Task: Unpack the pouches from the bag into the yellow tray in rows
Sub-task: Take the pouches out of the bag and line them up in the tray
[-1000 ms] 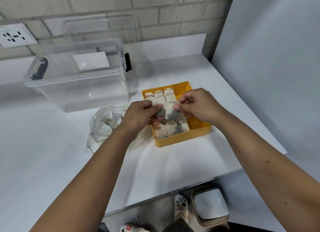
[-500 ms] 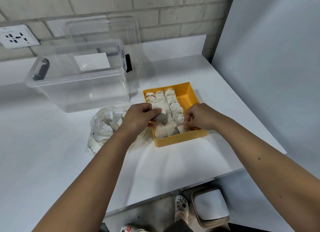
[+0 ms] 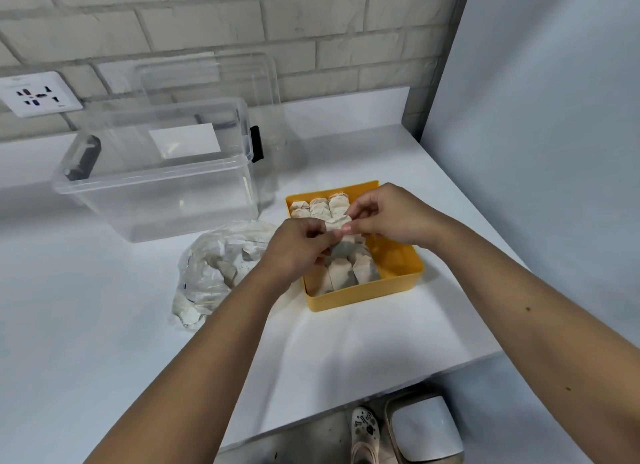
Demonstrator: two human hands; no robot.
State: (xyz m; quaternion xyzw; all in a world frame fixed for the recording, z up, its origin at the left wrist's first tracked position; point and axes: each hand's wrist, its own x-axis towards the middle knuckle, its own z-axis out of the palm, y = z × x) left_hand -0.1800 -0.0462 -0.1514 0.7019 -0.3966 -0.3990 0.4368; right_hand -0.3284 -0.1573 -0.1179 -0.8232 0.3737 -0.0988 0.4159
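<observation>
At frame centre we pinch one pouch (image 3: 336,225) between left hand (image 3: 297,248) and right hand (image 3: 382,213) — above the yellow tray (image 3: 367,293), right of the bag (image 3: 216,267).

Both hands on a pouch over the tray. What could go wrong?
The pouch, pinched between left hand and right hand, hangs over filled rows; a slip could land it on them instead of the bare right side of the yellow tray. The left wrist sits beside the bag and might drag it.
</observation>
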